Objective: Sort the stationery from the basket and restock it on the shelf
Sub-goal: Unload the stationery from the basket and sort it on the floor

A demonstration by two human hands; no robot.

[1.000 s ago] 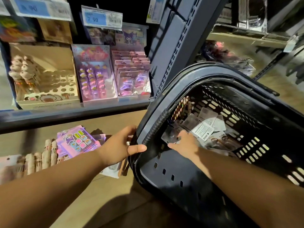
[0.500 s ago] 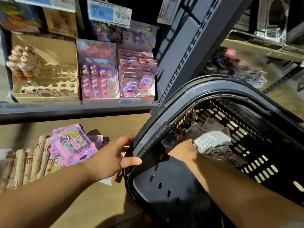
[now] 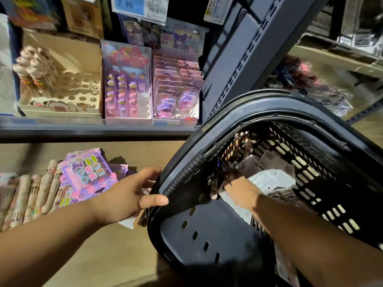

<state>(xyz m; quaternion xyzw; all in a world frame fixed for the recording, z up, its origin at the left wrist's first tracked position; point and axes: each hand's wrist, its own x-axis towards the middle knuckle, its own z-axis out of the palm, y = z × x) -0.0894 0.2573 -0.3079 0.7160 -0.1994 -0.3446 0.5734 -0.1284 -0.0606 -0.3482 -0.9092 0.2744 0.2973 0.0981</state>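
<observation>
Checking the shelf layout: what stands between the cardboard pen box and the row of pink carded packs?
In the head view, a pink display box of small purple and pink items stands between the cardboard pen box and the carded packs.

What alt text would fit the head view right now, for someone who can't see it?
The left hand grips the rim of a tilted black basket while the right hand reaches in among packaged stationery. Behind, a shelf holds pink carded packs.
</observation>
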